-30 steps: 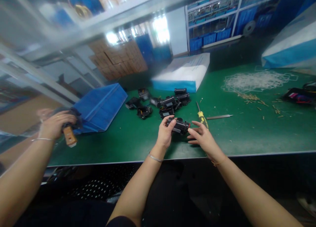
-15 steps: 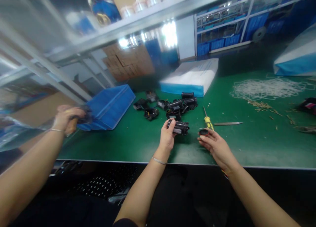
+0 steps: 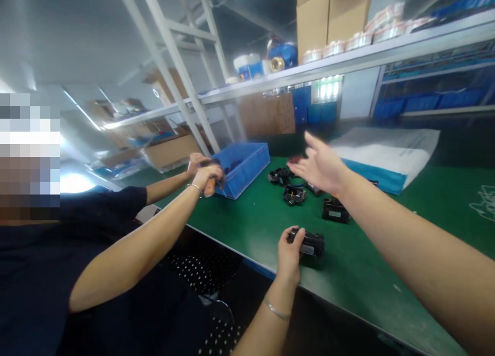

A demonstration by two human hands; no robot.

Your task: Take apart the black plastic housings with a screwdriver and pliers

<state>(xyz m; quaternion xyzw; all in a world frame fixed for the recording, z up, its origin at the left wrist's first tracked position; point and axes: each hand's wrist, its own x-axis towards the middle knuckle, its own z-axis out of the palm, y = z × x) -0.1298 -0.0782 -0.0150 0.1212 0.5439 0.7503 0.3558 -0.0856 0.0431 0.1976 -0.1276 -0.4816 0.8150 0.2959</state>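
My left hand [image 3: 289,253] is closed around a black cylindrical plastic housing [image 3: 313,245] with a pale label, held low over the green table. Farther out, my right hand [image 3: 323,165] is stretched across the table, fingers spread and blurred. By its fingertips a small dark reddish round cap [image 3: 295,160] appears, apparently loose from them. Below and beside this hand lie black parts [image 3: 294,195] and another labelled black housing [image 3: 335,210]; my forearm hides some of the pile.
A blue crate [image 3: 247,173] stands on the table at the left. Beside it a co-worker's hands [image 3: 207,178] hold a dark part and something orange. A white and blue bag [image 3: 386,155] lies behind my right arm. A shelf [image 3: 286,72] runs above.
The view has swung left. My right hand has moved from beside the housing out over the pile, and its fingers have opened from the cap. My left hand still holds the housing.
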